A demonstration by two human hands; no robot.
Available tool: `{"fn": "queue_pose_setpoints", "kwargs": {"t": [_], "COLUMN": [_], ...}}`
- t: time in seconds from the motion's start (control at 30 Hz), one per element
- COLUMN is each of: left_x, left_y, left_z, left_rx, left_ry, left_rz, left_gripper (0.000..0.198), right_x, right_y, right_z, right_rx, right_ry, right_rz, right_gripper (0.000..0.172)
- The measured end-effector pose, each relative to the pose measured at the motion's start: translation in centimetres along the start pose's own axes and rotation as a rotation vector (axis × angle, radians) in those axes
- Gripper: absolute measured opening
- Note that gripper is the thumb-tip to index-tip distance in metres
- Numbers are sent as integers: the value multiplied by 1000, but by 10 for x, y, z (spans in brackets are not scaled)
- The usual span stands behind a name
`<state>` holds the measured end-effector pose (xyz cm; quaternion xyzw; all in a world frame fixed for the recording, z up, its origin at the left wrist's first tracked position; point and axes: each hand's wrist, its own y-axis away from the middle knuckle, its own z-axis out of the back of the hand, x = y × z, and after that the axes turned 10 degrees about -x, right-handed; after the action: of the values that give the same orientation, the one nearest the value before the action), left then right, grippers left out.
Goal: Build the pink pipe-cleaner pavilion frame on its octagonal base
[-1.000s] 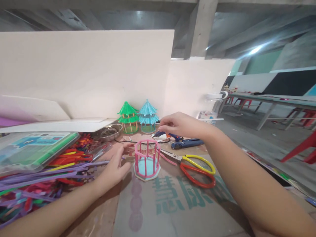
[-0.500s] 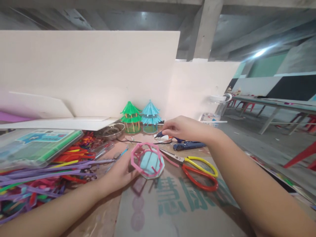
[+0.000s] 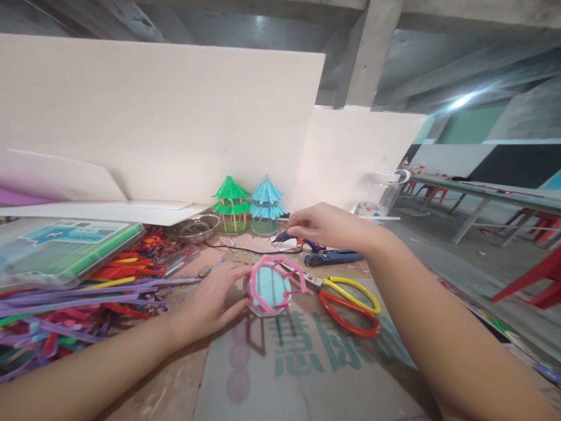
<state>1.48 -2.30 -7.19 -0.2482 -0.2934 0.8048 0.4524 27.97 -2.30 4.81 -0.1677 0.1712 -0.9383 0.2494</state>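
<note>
My left hand point(image 3: 219, 298) grips the left edge of a small pink octagonal frame point(image 3: 300, 275) with a light-blue panel point(image 3: 269, 286), thumb and fingers at its rim. The frame is close above or on the cutting mat point(image 3: 245, 397); I cannot tell whether it touches. My right hand point(image 3: 322, 225) reaches to the back, its curled fingers on the dark-blue hot glue gun point(image 3: 283, 237), which it partly hides. Scissors point(image 3: 346, 301) with yellow and red handles lie between my arms, blades toward the frame. Behind them is a dark-blue tool point(image 3: 333, 258).
A green model pavilion point(image 3: 230, 202) and a blue one point(image 3: 267, 202) stand at the back. On the left are a plastic case point(image 3: 65, 251), coloured strips point(image 3: 87, 304) and a metal bowl point(image 3: 197, 228). A clear jug point(image 3: 381, 190) stands at the right rear, before white boards point(image 3: 175, 117).
The pink frame has turned in my left hand, so its ring now leans to the right and the blue panel shows more. My right hand stays at the glue gun. The view has shifted slightly.
</note>
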Motion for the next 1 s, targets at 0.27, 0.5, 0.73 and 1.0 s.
{"fn": "queue_pose_setpoints", "kwargs": {"t": [0.27,0.5,0.73,1.0], "left_x": [-2,-2,1,1], "left_y": [-1,0,1,1], "left_z": [2,1,0,-3], "left_rx": [-48,-55,-35,-38], "left_ry": [-30,-12,8,15], "left_rz": [-52,-64,11,34], "left_gripper": [36,38,33,34], "right_x": [17,43,56,51], "right_y": [3,14,11,7], "right_z": [2,-2,-28,-36], "right_rx": [-10,5,-77,-196], "right_ry": [-200,-200,108,159], "right_rz": [101,345,589,706], "right_gripper": [23,20,17,12]}}
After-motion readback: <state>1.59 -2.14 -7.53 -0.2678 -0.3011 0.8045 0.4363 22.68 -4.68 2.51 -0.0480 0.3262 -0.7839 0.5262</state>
